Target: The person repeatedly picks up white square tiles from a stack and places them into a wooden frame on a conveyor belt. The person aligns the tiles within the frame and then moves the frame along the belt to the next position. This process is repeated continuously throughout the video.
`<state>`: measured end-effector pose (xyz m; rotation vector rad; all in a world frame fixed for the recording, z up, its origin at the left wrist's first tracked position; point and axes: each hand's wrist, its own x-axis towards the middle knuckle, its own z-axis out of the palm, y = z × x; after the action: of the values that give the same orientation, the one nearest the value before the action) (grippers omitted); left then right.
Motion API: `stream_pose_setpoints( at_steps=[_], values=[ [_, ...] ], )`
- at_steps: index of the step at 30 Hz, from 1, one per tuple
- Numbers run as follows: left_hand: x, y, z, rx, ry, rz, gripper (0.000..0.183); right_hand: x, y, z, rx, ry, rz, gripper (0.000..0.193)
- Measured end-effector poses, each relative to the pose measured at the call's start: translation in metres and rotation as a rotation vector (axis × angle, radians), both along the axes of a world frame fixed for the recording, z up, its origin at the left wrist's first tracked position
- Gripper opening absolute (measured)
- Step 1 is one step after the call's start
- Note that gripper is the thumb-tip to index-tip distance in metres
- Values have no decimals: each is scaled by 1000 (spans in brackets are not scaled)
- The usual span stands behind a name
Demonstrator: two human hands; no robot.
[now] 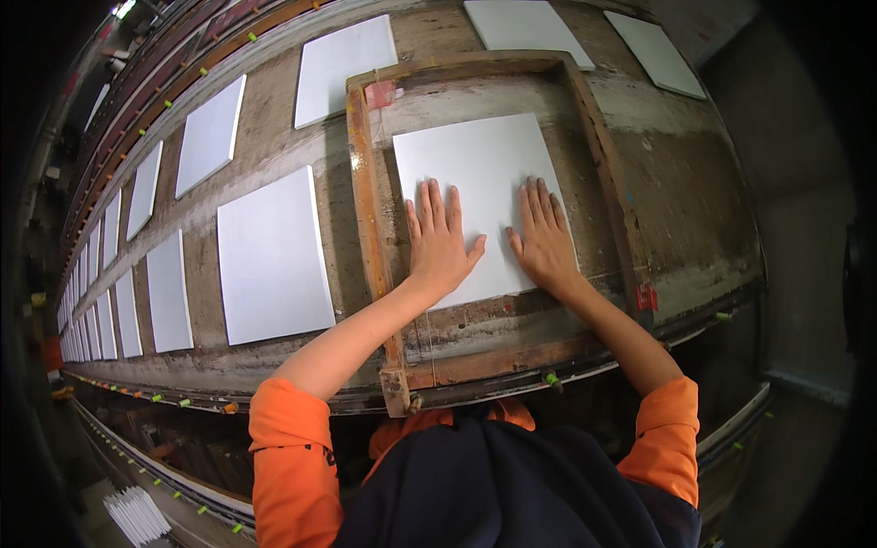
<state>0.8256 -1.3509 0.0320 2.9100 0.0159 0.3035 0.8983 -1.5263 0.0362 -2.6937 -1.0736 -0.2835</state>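
Both hands lie flat on a smooth white rectangular panel (477, 155), whose exact material I cannot make out. My left hand (438, 245) rests on its left half, fingers stretched forward and thumb out to the right. On the right half lies my right hand (546, 242), fingers also extended, with dark smudges on its fingertips. Around the panel sits a worn wooden frame (369, 215) with a thin thread along its left side. Red tape (647, 297) is stuck at its near right corner.
Other white panels (277, 260) lie in rows on the long stained table (690, 183), running far to the left. Green and orange clips (551, 378) dot the table's edge rail. At lower left is a stack of white pieces (137, 513). Dark racks stand beyond.
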Motion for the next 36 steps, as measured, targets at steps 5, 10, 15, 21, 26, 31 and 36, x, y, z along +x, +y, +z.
stream_pose_setpoints(
  at_steps=[5, 10, 15, 21, 26, 31, 36],
  values=[
    [13, 1, 1, -32, 31, 43, 76, 13, 10, 9, -41, 75, 168, 61],
    [51, 8, 2, -32, 4, 97, 70, 55, 33, 10, -27, 92, 292, 60],
    [86, 18, -4, 46, -43, 146, 60, 97, 59, 0, -10, 34, 345, 55],
    [106, 33, -28, -88, -228, 353, 60, 109, 60, -10, 32, -3, 206, 55],
    [93, 40, -23, -14, -187, 365, 69, 110, 59, -23, 59, -77, -60, 58],
    [62, 43, -24, -34, -139, 339, 73, 95, 41, -24, 102, -30, -143, 59],
    [34, 30, -26, 29, -98, 353, 82, 61, 9, -20, 93, -31, -62, 63]
  ],
)
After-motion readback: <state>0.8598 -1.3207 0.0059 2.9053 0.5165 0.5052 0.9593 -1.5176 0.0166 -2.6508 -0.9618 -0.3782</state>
